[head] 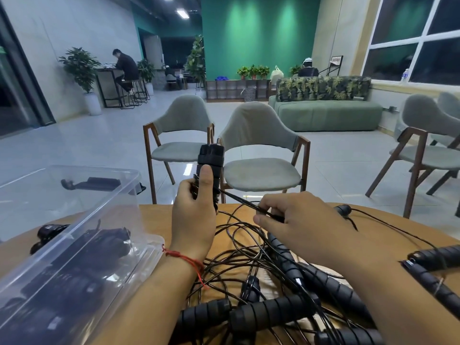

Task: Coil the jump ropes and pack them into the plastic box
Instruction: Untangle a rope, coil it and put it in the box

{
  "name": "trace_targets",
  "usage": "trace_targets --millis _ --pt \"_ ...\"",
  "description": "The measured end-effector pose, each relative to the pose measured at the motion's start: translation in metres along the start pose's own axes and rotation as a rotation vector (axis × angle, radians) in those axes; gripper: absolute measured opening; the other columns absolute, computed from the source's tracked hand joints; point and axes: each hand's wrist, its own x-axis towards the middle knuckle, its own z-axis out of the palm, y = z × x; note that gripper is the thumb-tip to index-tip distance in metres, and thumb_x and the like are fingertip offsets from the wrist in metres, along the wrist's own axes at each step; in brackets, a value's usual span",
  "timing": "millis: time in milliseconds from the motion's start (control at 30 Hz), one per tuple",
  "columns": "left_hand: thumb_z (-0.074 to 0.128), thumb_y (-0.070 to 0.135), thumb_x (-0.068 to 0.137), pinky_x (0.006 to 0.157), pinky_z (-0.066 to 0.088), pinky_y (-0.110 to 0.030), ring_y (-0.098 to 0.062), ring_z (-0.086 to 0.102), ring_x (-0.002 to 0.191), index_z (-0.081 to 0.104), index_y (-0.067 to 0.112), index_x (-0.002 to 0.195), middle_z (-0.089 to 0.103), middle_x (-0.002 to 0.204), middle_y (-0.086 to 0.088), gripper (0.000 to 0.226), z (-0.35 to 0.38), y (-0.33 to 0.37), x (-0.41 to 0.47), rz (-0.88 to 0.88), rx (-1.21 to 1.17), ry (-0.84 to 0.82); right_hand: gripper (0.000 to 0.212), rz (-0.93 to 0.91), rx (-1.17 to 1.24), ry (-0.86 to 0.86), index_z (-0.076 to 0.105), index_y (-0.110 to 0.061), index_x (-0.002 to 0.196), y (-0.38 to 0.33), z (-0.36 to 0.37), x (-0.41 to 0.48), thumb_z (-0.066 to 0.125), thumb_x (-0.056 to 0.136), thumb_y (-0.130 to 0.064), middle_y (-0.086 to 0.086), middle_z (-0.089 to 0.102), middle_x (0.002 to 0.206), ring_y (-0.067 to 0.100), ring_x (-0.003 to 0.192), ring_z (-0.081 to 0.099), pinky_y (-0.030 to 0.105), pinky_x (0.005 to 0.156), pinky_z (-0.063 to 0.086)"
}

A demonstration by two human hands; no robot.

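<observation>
We're mid-coil: our left hand (194,215) grips a pair of black ribbed jump-rope handles (211,156) upright above the round wooden table (154,217). Our right hand (306,220) pinches their thin black cord (239,200) taut just beside. Next, we judge, comes a wrap round the handles under steady tension. The clear plastic box (136,185) sits left, with black ropes inside. The near tangle of loose black cords (249,250) could snag the line.

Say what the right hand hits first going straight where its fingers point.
Likely the left hand, gripping the handles; the right hand points toward it along the cord it pinches. Depth unclear.
</observation>
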Motion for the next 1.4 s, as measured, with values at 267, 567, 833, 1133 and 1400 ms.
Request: trace_targets --millis 267,567,833,1133,1400 --pt "0.064 0.066 0.094 0.076 0.062 -0.035 -0.003 0.068 0.088 0.057 0.034 0.122 0.069 0.098 0.009 0.042 -0.003 -0.006 0.004 0.175 0.223 -0.061 0.023 -0.041 -0.026 0.206 0.062 -0.045 0.104 -0.007 0.003 -0.001 0.043 0.108 -0.057 -0.025 0.051 0.074 -0.007 0.072 0.05 0.014 0.059 0.026" --pt "0.019 0.071 0.104 0.072 0.049 -0.034 -0.017 0.062 0.102 0.019 0.058 0.159 0.059 0.113 0.01 0.057 0.0 0.0 -0.01 0.4 0.885 -0.219 0.027 -0.158 -0.011 0.263 0.067 -0.036 0.098 -0.002 0.002 -0.001 0.048 0.106 -0.054 -0.019 0.059 0.075 0.0 0.073 0.056 0.02 0.062 0.035" --pt "0.021 0.088 0.094 0.095 0.055 -0.032 0.001 0.059 0.121 0.032 0.059 0.156 0.065 0.136 0.021 0.07 -0.011 0.015 -0.016 0.473 0.742 -0.647 0.023 -0.132 0.164 0.16 0.075 -0.04 0.091 0.018 -0.019 -0.001 0.066 0.093 -0.061 -0.014 0.069 0.074 0.008 0.074 0.064 0.035 0.064 0.052" --pt "0.059 0.067 0.098 0.079 0.053 -0.028 0.003 0.064 0.098 0.057 0.048 0.133 0.065 0.104 0.031 0.04 -0.013 0.025 -0.019 0.609 0.647 -0.921 0.032 -0.124 0.399 0.027 0.074 -0.028 0.076 0.02 -0.031 -0.004 0.092 0.072 -0.053 -0.007 0.07 0.067 0.005 0.061 0.061 0.022 0.059 0.048" --pt "0.064 0.057 0.091 0.092 0.058 -0.046 -0.019 0.07 0.115 0.044 0.038 0.151 0.072 0.124 0.008 0.066 -0.011 0.039 -0.034 0.445 0.339 -1.055 0.051 -0.033 0.64 -0.141 0.059 -0.016 0.071 0.039 -0.044 -0.004 0.092 0.072 -0.055 0.012 0.049 0.065 0.025 0.062 0.042 0.033 0.058 0.034"
